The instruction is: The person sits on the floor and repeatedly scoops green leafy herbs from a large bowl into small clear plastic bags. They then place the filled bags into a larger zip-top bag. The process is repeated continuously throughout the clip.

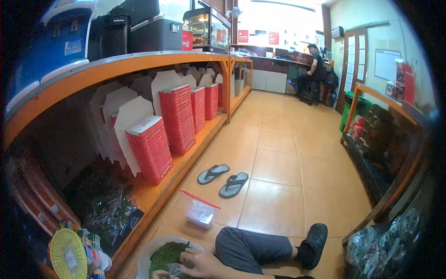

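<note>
A round translucent plastic tub (143, 259) holding a green, finely chopped or flaky material (167, 253) stands at the bottom of the view. Over the tub is my right hand (200, 263), its fingers bent around a small clear plastic bag (175, 269). My left hand (161, 274), mostly cut off by the lower edge, is close beside that bag; its grip is hidden. A thin dark handle (188, 244) sticks up behind my right fingers. Beyond the tub, a clear zip bag with a red top edge (200, 211) sits on the tiled floor.
Grey flip-flops (234, 185) lie ahead on the floor. Stacked red cartons (150, 150) fill the orange shelf (195, 174) at left, near a yellow plastic basket (68, 254). Bundled clear plastic (383, 240) is at lower right. Another person (315, 66) sits at the far counter.
</note>
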A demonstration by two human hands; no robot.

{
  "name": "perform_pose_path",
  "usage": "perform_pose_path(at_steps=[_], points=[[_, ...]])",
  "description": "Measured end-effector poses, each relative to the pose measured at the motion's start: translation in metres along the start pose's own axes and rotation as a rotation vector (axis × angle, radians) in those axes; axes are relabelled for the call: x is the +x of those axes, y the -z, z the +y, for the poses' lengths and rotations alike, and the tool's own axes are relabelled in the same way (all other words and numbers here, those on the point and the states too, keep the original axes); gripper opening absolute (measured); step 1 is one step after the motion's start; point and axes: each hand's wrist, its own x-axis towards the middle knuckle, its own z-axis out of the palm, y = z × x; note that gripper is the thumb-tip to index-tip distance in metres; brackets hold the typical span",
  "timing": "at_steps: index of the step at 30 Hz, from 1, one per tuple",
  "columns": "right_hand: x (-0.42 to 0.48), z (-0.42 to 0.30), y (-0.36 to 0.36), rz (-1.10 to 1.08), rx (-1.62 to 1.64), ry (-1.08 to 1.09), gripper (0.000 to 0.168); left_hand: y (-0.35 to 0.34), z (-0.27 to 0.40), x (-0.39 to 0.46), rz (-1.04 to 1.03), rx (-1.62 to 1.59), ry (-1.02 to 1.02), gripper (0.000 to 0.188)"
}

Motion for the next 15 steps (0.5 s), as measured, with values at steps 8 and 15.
perform_pose_path(at_steps=[8,15], points=[[0.005,0.003,0.014,-0.128,0.257,0.082,0.015,0.003,0.001,0.005,-0.255,-0.346,-0.05,0.038],[0.009,-0.004,0.036,0.006,0.215,0.074,0.009,0.014,-0.037,0.01,0.013,-0.086,-0.089,0.022]])
